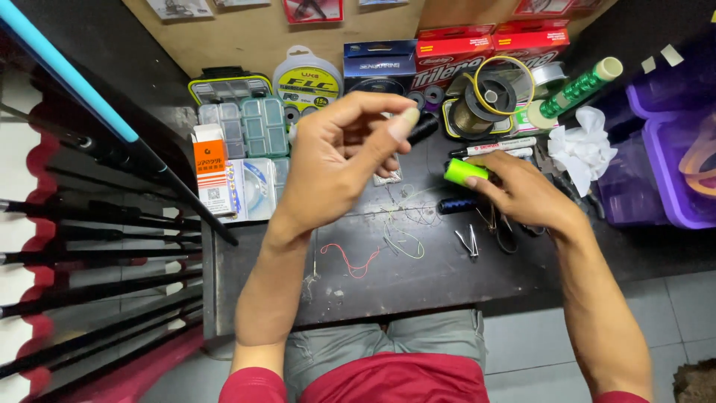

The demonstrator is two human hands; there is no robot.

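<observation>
Fishing line seems to be the thing in hand, though it is too thin to make out between the hands. The left hand [335, 160] is raised above the black table [418, 276], thumb and forefinger pinched narrowly together as if on a strand; whether anything is actually caught there I cannot tell. The right hand [522, 194] rests on the table and grips a small bright green spool [464, 171] by its end, fingers wrapped close around it.

Loose green and red line scraps [373, 254] lie on the table just toward the person from the green spool, with small metal clippers [470, 242] beside them. A black marker [496, 147] lies just beyond the spool.

Such line is likely light, limp and slippery, so a fingertip pinch suits it; the spool looks hard and light, best held by its body.
</observation>
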